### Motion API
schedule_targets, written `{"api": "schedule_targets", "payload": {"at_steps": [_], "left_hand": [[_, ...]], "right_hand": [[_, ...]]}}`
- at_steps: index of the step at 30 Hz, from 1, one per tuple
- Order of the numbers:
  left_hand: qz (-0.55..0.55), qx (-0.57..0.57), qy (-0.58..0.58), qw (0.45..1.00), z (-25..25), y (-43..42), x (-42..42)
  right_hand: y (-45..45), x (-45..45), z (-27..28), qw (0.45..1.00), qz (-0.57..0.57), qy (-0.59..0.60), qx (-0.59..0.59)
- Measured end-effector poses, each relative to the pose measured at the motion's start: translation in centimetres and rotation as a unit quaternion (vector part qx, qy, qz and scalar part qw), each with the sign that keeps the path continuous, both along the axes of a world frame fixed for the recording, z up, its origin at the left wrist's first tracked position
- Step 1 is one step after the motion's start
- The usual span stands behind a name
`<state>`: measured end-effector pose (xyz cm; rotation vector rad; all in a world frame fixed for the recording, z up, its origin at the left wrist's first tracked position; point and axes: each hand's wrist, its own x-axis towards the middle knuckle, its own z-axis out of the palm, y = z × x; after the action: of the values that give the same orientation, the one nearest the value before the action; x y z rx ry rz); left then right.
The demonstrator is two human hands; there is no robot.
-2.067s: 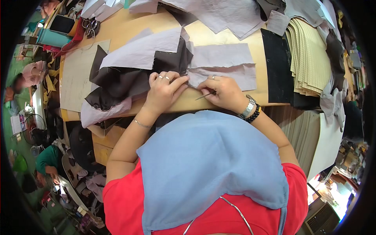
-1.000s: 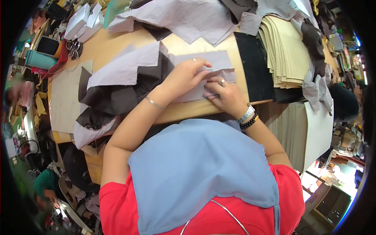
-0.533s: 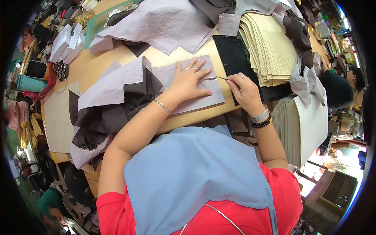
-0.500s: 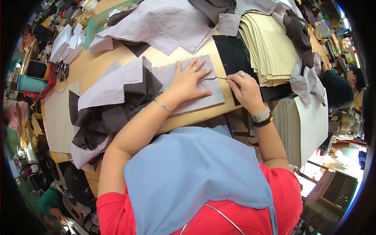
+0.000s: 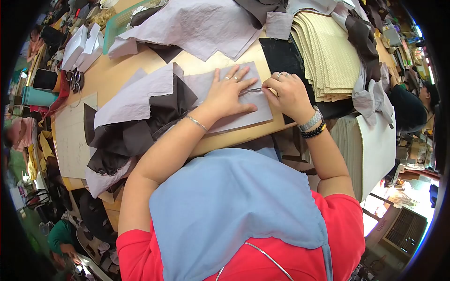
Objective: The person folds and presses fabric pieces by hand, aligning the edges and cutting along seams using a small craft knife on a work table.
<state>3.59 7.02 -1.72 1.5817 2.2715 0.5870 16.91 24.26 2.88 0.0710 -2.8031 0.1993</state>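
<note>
Head view, only one: mauve fabric panel [image 5: 258, 112] lies flat on the wooden table [image 5: 112, 75], right of frame center, near the table's front edge, probably for short reach. Left hand [image 5: 229, 96] splayed palm-down on it, grasping nothing, fingers toward upper right; reads as a hold-down so the cloth can't shift or pucker. Right hand [image 5: 289, 93] has thumb and forefinger pinched on a thin dark piece [image 5: 253, 90] at the panel's right side; looks like a slim tool, but too small to separate from the fold line there. Hands just apart, left as anchor, right for fine work, I'd judge. Dark brown cloth [image 5: 122, 136] sits bunched center left, apparently out of the flat area. Cream textured sheets [image 5: 323, 56] stacked upper right, black sheet [image 5: 281, 61] beside them; scissors [image 5: 75, 80] upper left, off the fabric.
</note>
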Motion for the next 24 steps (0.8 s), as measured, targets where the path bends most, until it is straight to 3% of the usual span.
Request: {"api": "schedule_targets", "payload": {"at_steps": [24], "left_hand": [[-0.003, 0.004, 0.006, 1.000, -0.14, -0.08, 0.01]], "right_hand": [[0.75, 0.08, 0.74, 1.000, 0.006, -0.029, 0.005]]}}
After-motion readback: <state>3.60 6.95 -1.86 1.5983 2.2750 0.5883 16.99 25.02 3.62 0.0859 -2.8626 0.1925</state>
